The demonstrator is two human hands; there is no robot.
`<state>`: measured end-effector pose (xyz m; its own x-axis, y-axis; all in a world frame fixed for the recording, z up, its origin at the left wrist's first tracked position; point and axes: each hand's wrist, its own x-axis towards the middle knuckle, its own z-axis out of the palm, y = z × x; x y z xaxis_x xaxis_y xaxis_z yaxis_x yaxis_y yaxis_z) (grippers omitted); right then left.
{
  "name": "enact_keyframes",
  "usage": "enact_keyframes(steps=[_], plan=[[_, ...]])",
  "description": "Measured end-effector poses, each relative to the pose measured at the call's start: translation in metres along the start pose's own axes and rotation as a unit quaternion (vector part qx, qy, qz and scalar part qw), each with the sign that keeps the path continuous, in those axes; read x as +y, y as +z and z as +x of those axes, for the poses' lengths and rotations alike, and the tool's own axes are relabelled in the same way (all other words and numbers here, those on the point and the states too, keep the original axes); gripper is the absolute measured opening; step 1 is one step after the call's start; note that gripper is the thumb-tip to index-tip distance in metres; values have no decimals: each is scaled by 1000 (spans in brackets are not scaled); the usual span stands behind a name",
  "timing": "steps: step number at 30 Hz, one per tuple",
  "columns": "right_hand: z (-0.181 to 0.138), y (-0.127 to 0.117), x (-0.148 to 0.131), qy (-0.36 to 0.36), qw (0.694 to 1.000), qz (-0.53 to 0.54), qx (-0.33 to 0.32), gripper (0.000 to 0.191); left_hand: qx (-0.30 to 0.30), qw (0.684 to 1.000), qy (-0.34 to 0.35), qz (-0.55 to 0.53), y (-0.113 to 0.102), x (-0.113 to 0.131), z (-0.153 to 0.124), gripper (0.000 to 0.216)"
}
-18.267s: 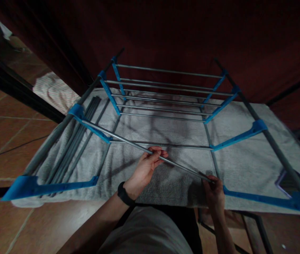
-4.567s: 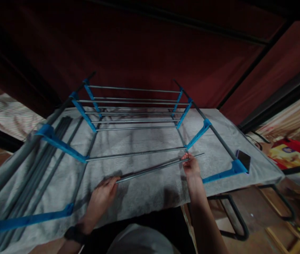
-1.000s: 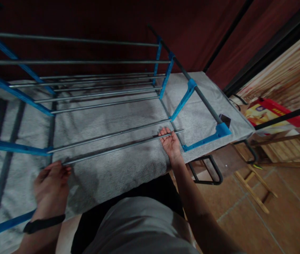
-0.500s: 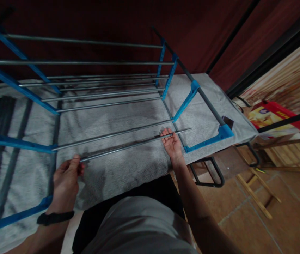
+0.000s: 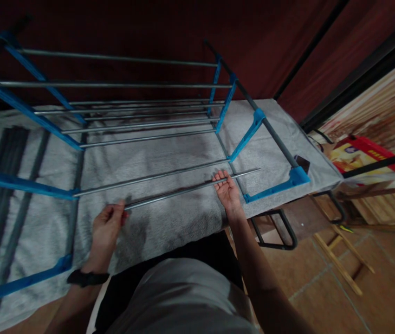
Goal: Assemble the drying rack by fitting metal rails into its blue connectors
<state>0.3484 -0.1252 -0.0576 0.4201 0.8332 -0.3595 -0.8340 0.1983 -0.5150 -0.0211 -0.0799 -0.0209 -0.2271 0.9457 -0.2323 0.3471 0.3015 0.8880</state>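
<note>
My left hand (image 5: 108, 228) pinches the near-left end of a thin metal tube (image 5: 172, 195) between thumb and fingers. Palm up, my right hand (image 5: 227, 194) supports the same tube near its other end, which passes between thumb and fingers and sticks out to the right. The tube slants above the grey cloth, in front of a rack of blue plastic brackets and metal bars. Beyond it, another bar (image 5: 155, 176) runs between the left blue bracket (image 5: 26, 184) and a right one (image 5: 248, 137). The front-right bracket (image 5: 277, 186) lies just right of my right hand.
Several dark tubes (image 5: 0, 185) lie on the cloth (image 5: 183, 148) at the left. A small dark object (image 5: 302, 163) rests near the right bracket. Past the table's right edge are a black metal frame (image 5: 284, 227), a red and yellow box (image 5: 367, 155) and a wooden piece (image 5: 339, 260).
My left hand has moved right with the tube, whose far end now reaches further past my right hand. The right hand stays in nearly the same place.
</note>
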Motion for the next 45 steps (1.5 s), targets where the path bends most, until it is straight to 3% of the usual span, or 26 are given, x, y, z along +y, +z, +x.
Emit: enact_keyframes(steps=[6,14,23,33,45], plan=[[0,2,1,-1,1000,-14,19,20,-24,994,-6,-108,4,0,-1,47],[-2,3,-1,5,1000,-9,19,22,-74,995,-16,-70,5,8,-11,51],[-2,3,0,7,1000,-6,10,21,-176,984,12,18,14,13,-22,55],[-2,2,0,5,1000,-16,13,18,-150,988,7,-25,18,5,-17,62],[-1,2,1,5,1000,-11,16,20,-203,978,29,42,35,24,-26,57]])
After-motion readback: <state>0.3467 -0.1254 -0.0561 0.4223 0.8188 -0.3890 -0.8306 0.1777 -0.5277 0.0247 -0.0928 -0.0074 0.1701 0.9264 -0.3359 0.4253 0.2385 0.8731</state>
